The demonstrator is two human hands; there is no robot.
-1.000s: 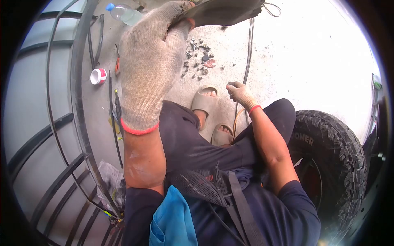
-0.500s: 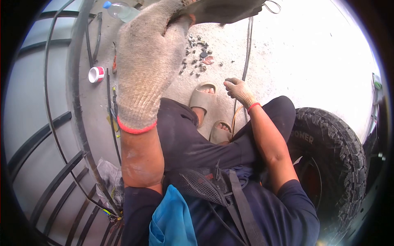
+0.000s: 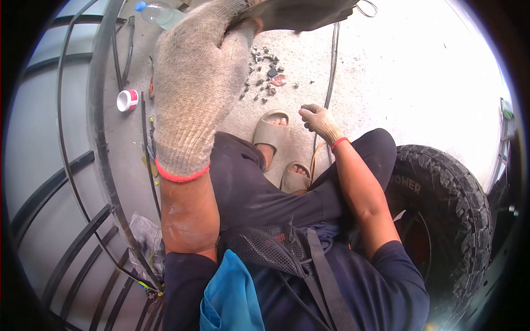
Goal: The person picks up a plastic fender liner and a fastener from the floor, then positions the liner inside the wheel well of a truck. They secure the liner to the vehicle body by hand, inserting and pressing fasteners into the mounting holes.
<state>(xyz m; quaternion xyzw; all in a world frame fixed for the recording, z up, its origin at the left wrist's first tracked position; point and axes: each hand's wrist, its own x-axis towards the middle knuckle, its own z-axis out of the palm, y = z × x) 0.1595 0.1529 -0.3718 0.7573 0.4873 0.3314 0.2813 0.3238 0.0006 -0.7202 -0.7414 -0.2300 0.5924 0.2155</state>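
Note:
My left hand, in a dirty knitted work glove, is raised close to the camera at the top left. It is closed on the edge of a dark, flat panel, whose far part is cut off by the top of the view. Most of the fingers are hidden behind the panel or beyond the frame. My right hand, gloved with a red cuff, hangs in front of my right knee. Its fingers are curled in, and whatever they may hold is hidden. Small bolts and clips lie scattered on the concrete floor between the hands.
A large tyre stands at my right side. Along the left run dark metal bars. A plastic bottle, a white-and-red tub and a black cable lie on the floor. A blue cloth hangs at my chest.
The view has shifted very slightly, so the floor items sit a little further left. Both hands keep nearly the same pose, and the panel stays in my left hand.

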